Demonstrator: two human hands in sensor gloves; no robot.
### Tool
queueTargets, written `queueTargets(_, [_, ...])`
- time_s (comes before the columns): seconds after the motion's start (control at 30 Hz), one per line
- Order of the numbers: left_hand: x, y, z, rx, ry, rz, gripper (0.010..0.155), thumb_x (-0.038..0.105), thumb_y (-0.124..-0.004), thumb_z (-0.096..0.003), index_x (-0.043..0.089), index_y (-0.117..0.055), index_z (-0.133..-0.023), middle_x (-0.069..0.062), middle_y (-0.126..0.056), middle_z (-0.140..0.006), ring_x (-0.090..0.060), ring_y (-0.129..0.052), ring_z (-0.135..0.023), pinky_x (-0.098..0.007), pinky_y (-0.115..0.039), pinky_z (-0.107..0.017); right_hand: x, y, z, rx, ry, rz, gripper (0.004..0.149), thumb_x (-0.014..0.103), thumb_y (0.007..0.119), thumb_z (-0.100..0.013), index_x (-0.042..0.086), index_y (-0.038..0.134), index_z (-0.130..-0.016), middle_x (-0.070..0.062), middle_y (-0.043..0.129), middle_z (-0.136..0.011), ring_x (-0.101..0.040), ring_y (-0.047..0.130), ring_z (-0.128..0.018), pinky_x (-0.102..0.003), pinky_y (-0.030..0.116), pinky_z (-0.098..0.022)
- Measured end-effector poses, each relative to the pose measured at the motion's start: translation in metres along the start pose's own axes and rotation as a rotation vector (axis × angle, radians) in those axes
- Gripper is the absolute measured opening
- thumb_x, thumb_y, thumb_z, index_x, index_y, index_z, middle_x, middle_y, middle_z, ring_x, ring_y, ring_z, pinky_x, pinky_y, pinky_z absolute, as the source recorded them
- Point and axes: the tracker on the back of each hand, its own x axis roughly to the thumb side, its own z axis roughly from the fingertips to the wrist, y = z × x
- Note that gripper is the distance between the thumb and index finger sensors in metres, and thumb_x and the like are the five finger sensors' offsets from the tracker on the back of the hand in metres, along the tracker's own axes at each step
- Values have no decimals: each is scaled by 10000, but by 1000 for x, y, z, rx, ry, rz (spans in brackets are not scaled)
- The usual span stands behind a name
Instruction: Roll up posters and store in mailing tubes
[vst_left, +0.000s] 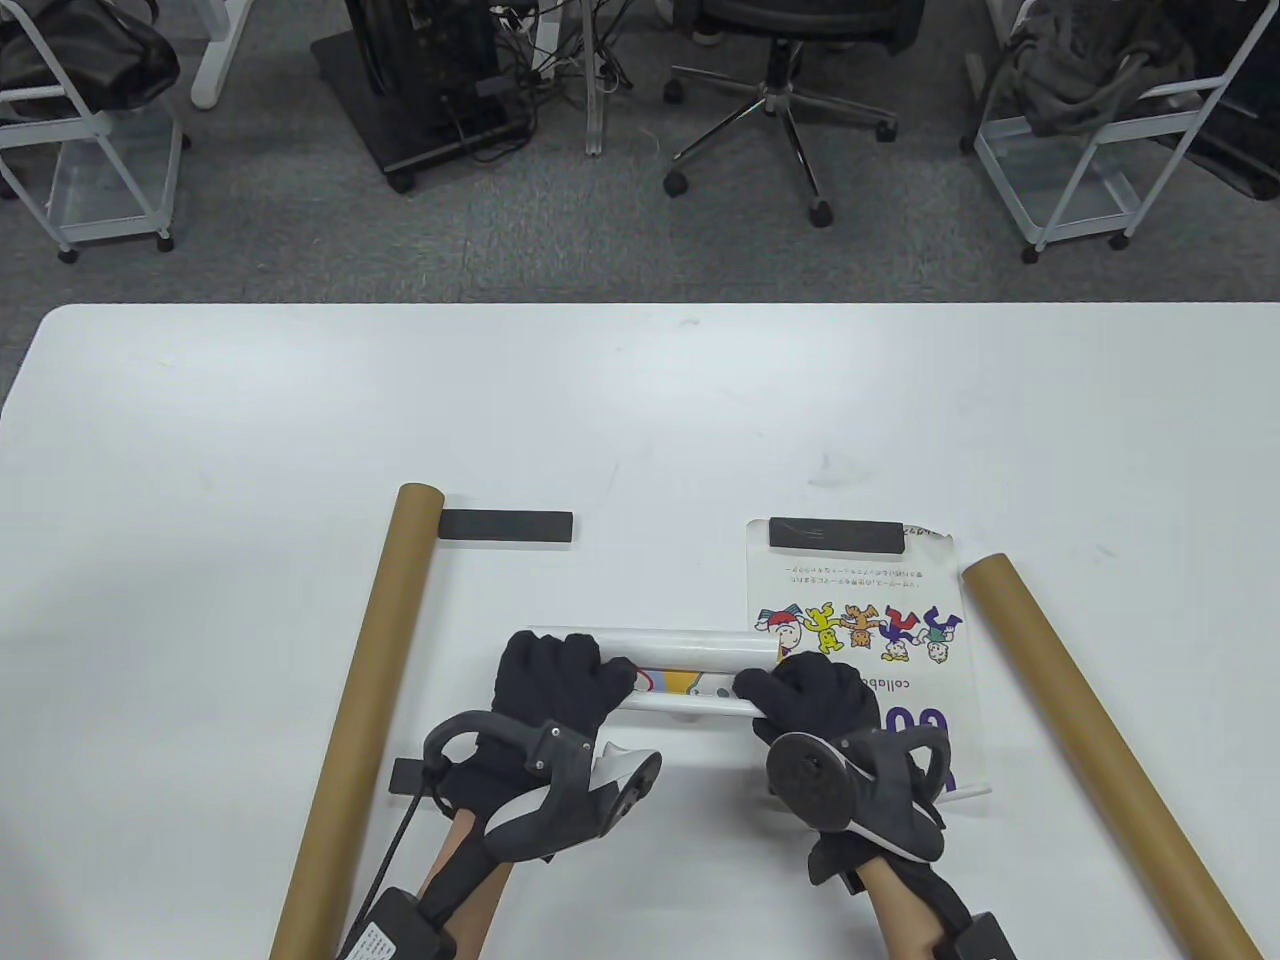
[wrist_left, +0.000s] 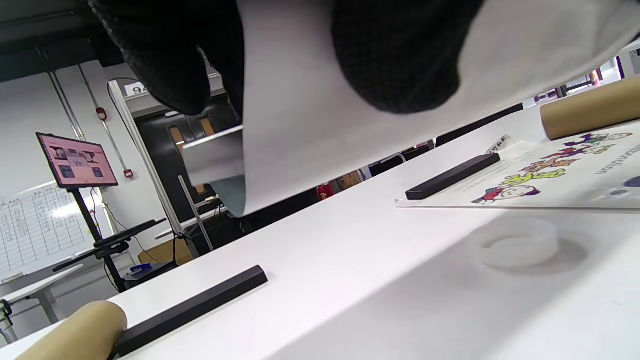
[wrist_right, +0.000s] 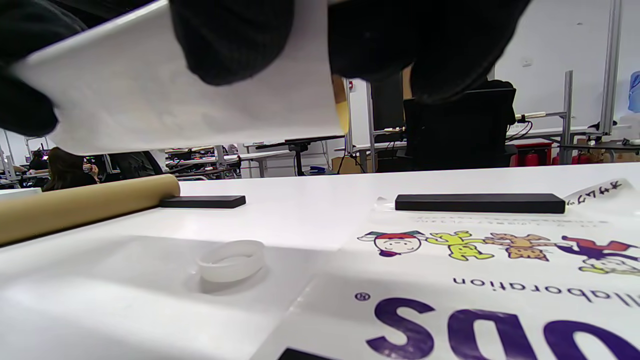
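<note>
We've got both hands, left (vst_left: 555, 675) and right (vst_left: 822, 698), gripping one rolled-up white poster (vst_left: 690, 660) above the tabletop (vst_left: 640, 420); nothing's in either brown cardboard mailing tube (vst_left: 362, 720) yet, and the cartoon-printed poster (vst_left: 860, 610) still lies flat.

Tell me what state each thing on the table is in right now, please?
rolled poster: rolled up, held off the table by both hands.
left hand: grips the roll's left end.
right hand: grips the roll's right end.
flat poster: lying flat, a black bar on its far edge.
left tube: lying on the table, far end open.
right tube: lying on the table.
clear ring: lying flat under the roll.
</note>
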Motion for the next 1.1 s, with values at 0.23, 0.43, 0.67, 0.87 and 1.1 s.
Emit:
queueTargets(0.23, [-11, -5, -1, -19, 36, 88, 530, 419, -763, -462, 385, -732, -990, 118, -898, -901, -187, -991, -852, -508, -768, -758, -6, -2, 0, -14, 18, -37, 523, 295, 726, -486, 185, 672, -995, -89, 829, -881, -343, 900, -695, -626, 741, -624])
queueTargets(0.43, [-11, -6, -2, -28, 38, 112, 511, 396, -711, -482, 408, -697, -993, 115, -870, -926, -224, -989, -870, -524, -765, -757, -3, -2, 0, -9, 9, -25, 508, 242, 670, -512, 168, 624, -1012, -105, 789, -896, -363, 864, -713, -644, 709, -635])
queueTargets(0.67, [-8, -4, -2, -13, 22, 80, 529, 409, -716, -482, 409, -631, -1004, 110, -841, -887, -154, -947, -758, -515, -742, -767, -1, -1, 0, 18, 7, 13, 535, 293, 700, -516, 147, 576, -1015, -104, 754, -840, -326, 821, -613, -650, 693, -633])
queueTargets(0.87, [-5, -1, 0, 12, 28, 87, 546, 402, -756, -479, 383, -624, -1009, 106, -830, -878, -152, -935, -742, -514, -746, -763, -7, -2, 1, 4, 27, -132, 492, 229, 676, -537, 139, 588, -1012, -171, 694, -924, -401, 779, -691, -681, 654, -640])
queueTargets(1.1, [0, 3, -1, 25, 21, 47, 608, 393, -743, -487, 401, -525, -1055, 76, -791, -916, -150, -909, -703, -530, -737, -762, -4, -1, 0, 16, 26, -51, 516, 235, 669, -542, 118, 552, -1031, -183, 671, -927, -393, 773, -672, -673, 666, -631])
